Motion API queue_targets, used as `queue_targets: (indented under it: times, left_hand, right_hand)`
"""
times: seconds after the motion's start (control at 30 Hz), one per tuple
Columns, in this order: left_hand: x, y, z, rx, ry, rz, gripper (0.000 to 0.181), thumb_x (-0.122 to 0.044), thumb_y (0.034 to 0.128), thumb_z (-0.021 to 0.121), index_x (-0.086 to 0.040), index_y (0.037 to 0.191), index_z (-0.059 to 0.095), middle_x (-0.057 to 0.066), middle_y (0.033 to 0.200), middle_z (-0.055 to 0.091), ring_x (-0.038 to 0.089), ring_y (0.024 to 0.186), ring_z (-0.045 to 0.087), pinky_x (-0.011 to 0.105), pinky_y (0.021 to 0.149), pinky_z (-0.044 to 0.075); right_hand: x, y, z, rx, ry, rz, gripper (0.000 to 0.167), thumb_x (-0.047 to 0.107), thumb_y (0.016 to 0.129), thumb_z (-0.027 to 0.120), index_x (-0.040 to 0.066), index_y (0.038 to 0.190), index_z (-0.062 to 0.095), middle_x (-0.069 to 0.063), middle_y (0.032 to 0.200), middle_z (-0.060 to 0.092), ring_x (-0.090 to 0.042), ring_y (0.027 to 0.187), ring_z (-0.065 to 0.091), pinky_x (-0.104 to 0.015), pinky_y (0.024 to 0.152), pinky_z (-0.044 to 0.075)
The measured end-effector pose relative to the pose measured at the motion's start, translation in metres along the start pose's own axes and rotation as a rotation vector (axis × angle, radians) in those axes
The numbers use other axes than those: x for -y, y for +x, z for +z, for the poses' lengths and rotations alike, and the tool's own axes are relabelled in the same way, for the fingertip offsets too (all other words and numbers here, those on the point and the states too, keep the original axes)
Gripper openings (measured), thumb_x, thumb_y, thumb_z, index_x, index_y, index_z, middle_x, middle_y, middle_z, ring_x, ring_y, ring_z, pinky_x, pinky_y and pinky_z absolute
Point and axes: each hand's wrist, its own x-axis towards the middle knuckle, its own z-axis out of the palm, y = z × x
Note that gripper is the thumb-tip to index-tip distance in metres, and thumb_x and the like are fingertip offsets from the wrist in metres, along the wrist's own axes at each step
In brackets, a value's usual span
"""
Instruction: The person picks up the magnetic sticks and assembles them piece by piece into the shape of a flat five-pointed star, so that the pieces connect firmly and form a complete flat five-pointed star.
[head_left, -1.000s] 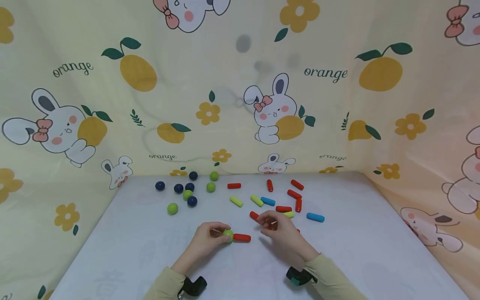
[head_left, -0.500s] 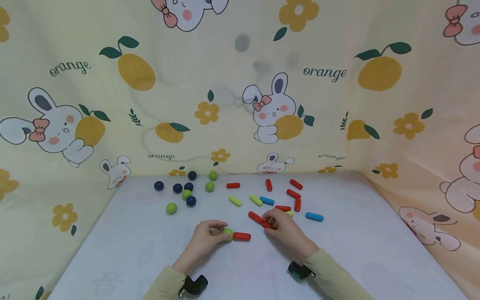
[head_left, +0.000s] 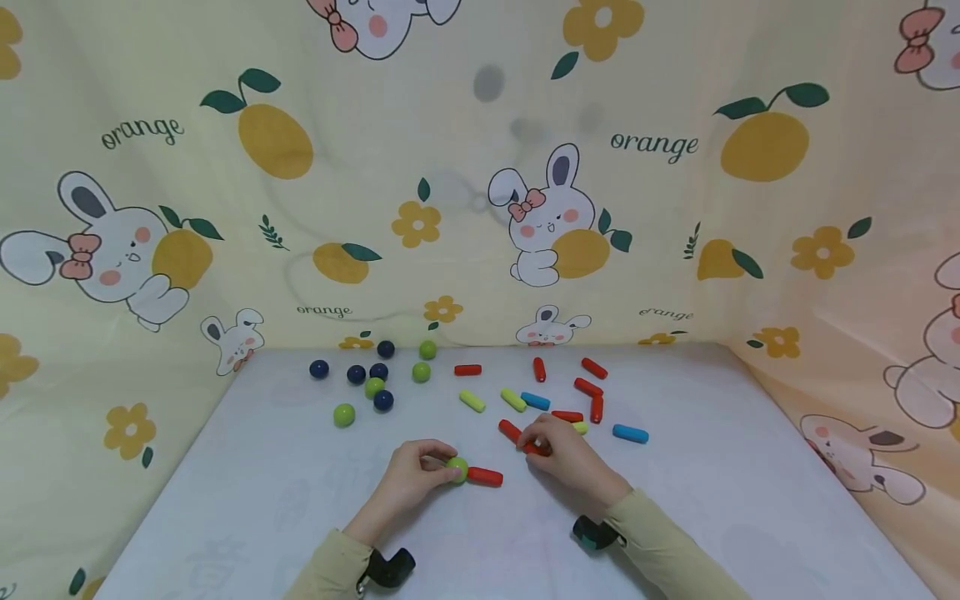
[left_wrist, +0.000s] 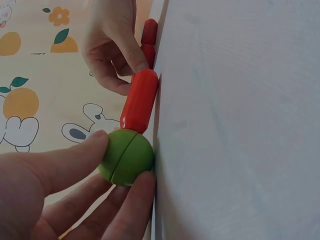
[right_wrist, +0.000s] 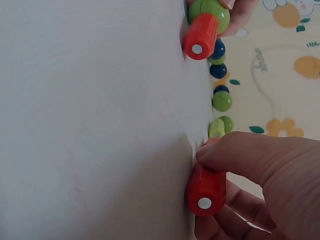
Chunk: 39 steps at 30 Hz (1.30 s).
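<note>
My left hand [head_left: 412, 479] pinches a green ball [head_left: 458, 470] between thumb and fingers, low over the table's middle. A red rod [head_left: 485, 477] extends from the ball toward the right, its end against the ball in the left wrist view. My right hand [head_left: 573, 462] pinches a second red rod [right_wrist: 206, 192], which has a pale disc on its end and lies at the tabletop. Its far end meets or nearly meets another red rod [head_left: 510, 430] in the head view. Part of the pinched rod is hidden under the fingers.
On the white table [head_left: 300, 508], several dark blue balls [head_left: 318, 369] and green balls [head_left: 344, 415] lie at the back left. Red rods [head_left: 587, 387], yellow-green rods [head_left: 472, 401] and blue rods [head_left: 631, 433] are scattered at the back centre and right. A printed curtain [head_left: 450, 167] stands behind.
My right hand has shifted slightly and now pinches the red rod, which shows more clearly between its fingers. My left hand stays nearly still with the green ball.
</note>
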Motion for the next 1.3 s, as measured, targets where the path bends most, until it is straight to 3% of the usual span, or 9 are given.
queue_targets:
  times: [0.23, 0.63, 0.97, 1.1, 1.3]
  left_hand:
    - [0.001, 0.001, -0.001, 0.003, 0.007, -0.001, 0.028, -0.017, 0.0816, 0.077, -0.005, 0.106, 0.069, 0.001, 0.098, 0.066, 0.013, 0.079, 0.064, 0.03, 0.073, 0.054]
    - [0.003, 0.0, 0.0, 0.007, 0.014, -0.009, 0.027, -0.018, 0.0815, 0.077, -0.006, 0.105, 0.069, 0.001, 0.098, 0.066, 0.013, 0.079, 0.063, 0.029, 0.072, 0.053]
    - [-0.004, -0.002, 0.002, 0.011, -0.023, -0.021, 0.027, -0.018, 0.0816, 0.077, -0.006, 0.105, 0.069, 0.003, 0.1, 0.066, 0.013, 0.08, 0.065, 0.029, 0.072, 0.055]
    - [-0.006, -0.003, 0.004, 0.008, -0.039, -0.017, 0.026, -0.016, 0.0814, 0.077, -0.003, 0.103, 0.069, 0.005, 0.099, 0.066, 0.014, 0.079, 0.066, 0.029, 0.071, 0.055]
    - [-0.004, -0.003, 0.007, -0.003, -0.022, -0.017, 0.023, -0.018, 0.0811, 0.077, -0.006, 0.099, 0.07, 0.003, 0.096, 0.066, 0.013, 0.074, 0.065, 0.029, 0.068, 0.054]
  right_hand:
    - [-0.001, 0.003, -0.001, 0.002, 0.015, 0.008, 0.018, 0.01, 0.086, 0.072, 0.019, 0.102, 0.072, 0.005, 0.092, 0.057, -0.018, 0.084, 0.052, -0.026, 0.068, 0.051]
    - [-0.005, 0.002, -0.001, -0.028, 0.048, 0.033, 0.031, 0.015, 0.084, 0.075, 0.015, 0.115, 0.069, 0.006, 0.094, 0.059, -0.017, 0.084, 0.054, -0.024, 0.069, 0.052]
    - [0.01, 0.005, -0.01, -0.046, 0.352, 0.091, 0.029, 0.022, 0.09, 0.068, 0.01, 0.117, 0.066, -0.001, 0.109, 0.063, -0.02, 0.09, 0.061, -0.032, 0.075, 0.054]
    - [0.019, 0.01, -0.004, -0.038, 0.517, 0.144, 0.037, 0.025, 0.09, 0.068, 0.007, 0.121, 0.061, -0.005, 0.113, 0.061, -0.022, 0.094, 0.061, -0.034, 0.08, 0.054]
    - [0.032, 0.017, 0.012, 0.008, 0.681, 0.15, 0.044, 0.023, 0.091, 0.067, 0.001, 0.125, 0.052, -0.012, 0.113, 0.058, -0.023, 0.097, 0.064, -0.036, 0.086, 0.053]
